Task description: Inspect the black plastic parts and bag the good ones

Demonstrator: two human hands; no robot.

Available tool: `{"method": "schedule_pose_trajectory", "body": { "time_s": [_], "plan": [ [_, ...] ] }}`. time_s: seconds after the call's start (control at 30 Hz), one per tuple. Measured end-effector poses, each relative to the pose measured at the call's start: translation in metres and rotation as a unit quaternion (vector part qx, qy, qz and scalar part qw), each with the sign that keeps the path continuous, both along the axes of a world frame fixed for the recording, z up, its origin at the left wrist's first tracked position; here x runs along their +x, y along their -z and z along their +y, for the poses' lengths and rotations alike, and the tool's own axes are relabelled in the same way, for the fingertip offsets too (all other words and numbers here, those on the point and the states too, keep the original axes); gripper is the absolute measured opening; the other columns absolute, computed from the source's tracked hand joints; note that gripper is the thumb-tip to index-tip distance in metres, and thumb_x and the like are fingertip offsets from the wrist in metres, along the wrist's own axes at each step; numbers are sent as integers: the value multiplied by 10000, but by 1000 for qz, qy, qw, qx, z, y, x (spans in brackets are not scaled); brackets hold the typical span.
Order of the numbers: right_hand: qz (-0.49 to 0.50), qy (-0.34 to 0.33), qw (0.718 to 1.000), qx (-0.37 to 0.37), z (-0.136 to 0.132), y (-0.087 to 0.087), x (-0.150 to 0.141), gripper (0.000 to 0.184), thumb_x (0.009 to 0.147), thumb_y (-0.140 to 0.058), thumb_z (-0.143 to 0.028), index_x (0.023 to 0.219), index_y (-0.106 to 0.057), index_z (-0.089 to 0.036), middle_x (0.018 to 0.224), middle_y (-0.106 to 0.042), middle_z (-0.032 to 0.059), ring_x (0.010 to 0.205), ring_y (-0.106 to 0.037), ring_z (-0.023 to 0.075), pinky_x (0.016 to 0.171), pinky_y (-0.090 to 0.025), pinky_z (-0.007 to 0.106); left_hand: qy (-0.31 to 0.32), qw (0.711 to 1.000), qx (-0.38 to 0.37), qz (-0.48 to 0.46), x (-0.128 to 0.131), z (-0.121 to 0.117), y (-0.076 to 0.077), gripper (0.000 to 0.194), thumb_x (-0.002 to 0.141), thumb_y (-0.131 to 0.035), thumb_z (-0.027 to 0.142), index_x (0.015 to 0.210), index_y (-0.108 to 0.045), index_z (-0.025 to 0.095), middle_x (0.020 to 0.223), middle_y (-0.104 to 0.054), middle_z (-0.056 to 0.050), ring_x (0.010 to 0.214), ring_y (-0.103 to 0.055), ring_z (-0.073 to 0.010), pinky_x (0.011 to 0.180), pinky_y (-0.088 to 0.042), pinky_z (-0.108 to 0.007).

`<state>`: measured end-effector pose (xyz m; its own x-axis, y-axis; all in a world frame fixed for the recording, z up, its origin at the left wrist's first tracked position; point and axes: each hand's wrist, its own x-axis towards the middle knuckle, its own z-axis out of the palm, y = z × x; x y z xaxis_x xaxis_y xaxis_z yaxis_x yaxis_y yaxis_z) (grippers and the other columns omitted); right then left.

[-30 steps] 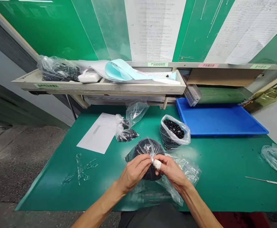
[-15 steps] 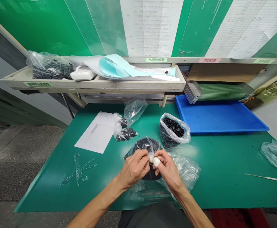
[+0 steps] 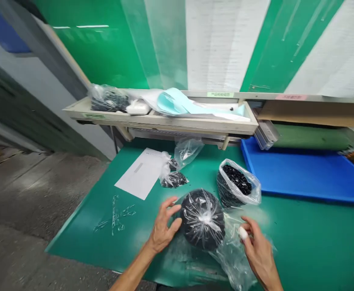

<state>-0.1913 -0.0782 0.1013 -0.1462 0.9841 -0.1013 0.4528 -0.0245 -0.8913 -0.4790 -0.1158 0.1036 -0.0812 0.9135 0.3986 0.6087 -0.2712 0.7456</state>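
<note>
On the bench, between our two hands, sits the gathered bag of dark contents, its twisted neck uppermost. Our judgement is that a push from one side could roll this rounded bundle, since no hand braces its right. The open-mouthed bag of black pieces stands just behind and to the right, so a bump might tip it and spill them. Thin film could also tear if dragged by the neck. Our left grip is spread and holds nothing; its fingertips are at the bundle's left side, though we cannot tell whether they touch. Our right grip is loosely curled around nothing visible, apart from the bundle, over the crumpled clear film.
</note>
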Motion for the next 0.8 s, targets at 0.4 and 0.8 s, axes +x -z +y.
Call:
{"method": "schedule_pose_trajectory", "body": {
  "time_s": [0.4, 0.8],
  "plan": [
    [-150, -242, 898, 334, 39, -4, -101, 740, 828, -544, -244, 1481, -199, -289, 1436, -351, 119, 1286, -393, 335, 1005, -417, 525, -224, 822, -133, -507, 11, 20, 30, 728, 829, -403, 709, 1255, -604, 155, 1350, -567, -102, 1327, -423, -304, 1164, -232, -456],
    [-47, -270, 950, 150, 74, -62, -291, 555, 909, -421, -387, 1406, -404, -141, 1228, -562, 207, 1141, -521, 354, 941, -409, 518, -328, 803, -283, -409, -141, 3, -19, 792, 801, -315, 773, 1211, -637, 177, 1239, -636, -166, 1177, -572, -356, 955, -478, -504]
  ]
}}
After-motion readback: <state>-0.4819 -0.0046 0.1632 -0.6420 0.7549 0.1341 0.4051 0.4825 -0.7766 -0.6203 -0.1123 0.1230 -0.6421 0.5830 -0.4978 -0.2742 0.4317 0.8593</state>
